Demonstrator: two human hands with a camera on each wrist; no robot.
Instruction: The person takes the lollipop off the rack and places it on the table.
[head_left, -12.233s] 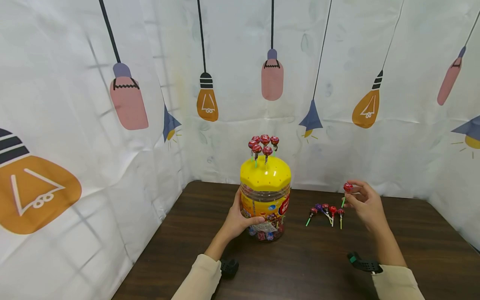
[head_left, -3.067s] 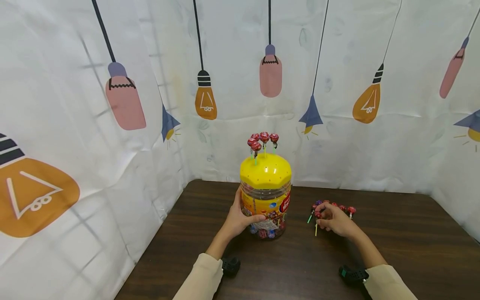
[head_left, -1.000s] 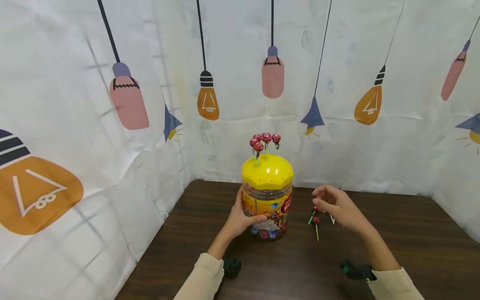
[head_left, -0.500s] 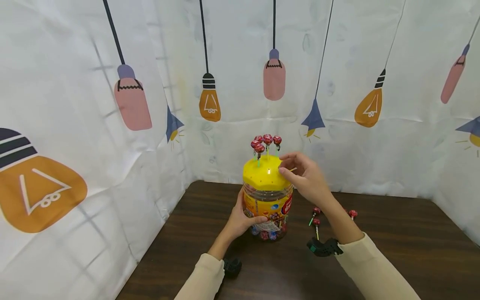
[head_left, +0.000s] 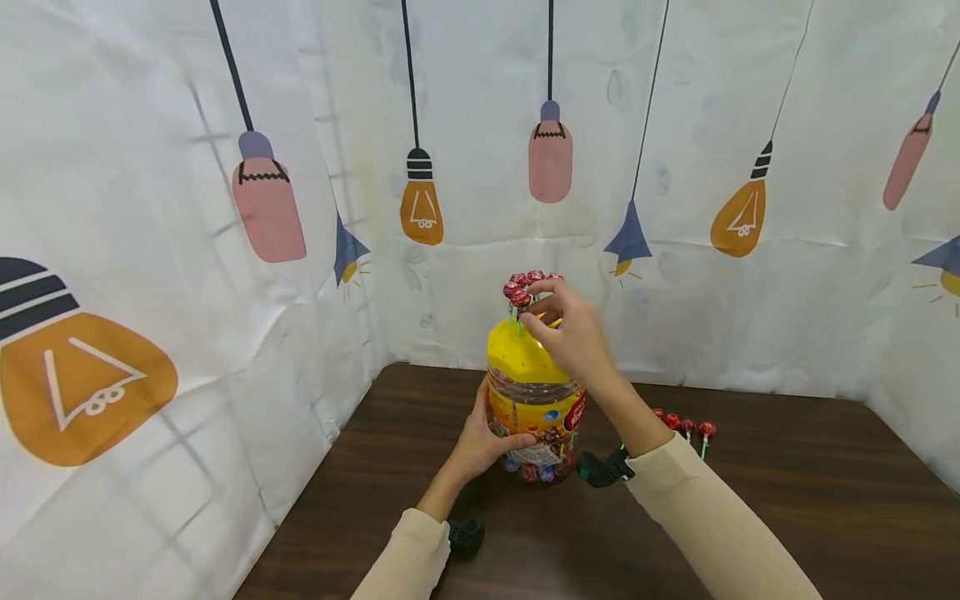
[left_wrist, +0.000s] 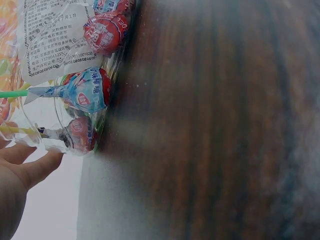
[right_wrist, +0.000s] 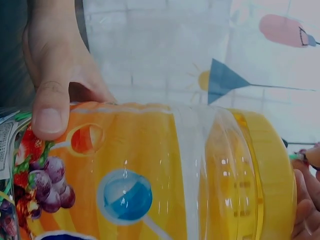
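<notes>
A clear candy jar (head_left: 532, 417) with a yellow lid (head_left: 517, 354) stands on the table. Several red-wrapped lollipops stick up from the lid. My left hand (head_left: 480, 442) holds the jar low on its left side, thumb across the label. That thumb shows on the printed wrap (right_wrist: 125, 150) in the right wrist view. Above the lid, my right hand (head_left: 573, 329) pinches the front lollipop (head_left: 520, 297) with thumb and fingers. Its green stick (right_wrist: 295, 156) shows beside the thumb in the right wrist view. Wrapped lollipops (left_wrist: 82, 90) lie inside the jar in the left wrist view.
Several loose lollipops (head_left: 688, 426) lie on the dark wooden table (head_left: 810, 492) right of the jar, some hidden behind the right forearm. A white curtain (head_left: 465, 100) printed with lamps and bulbs hangs behind and to the left.
Twelve seconds ago the lid held one more lollipop. My right hand laid a lollipop on the table, left the loose ones, and has moved left to the lid's front lollipop. My left hand keeps its hold.
</notes>
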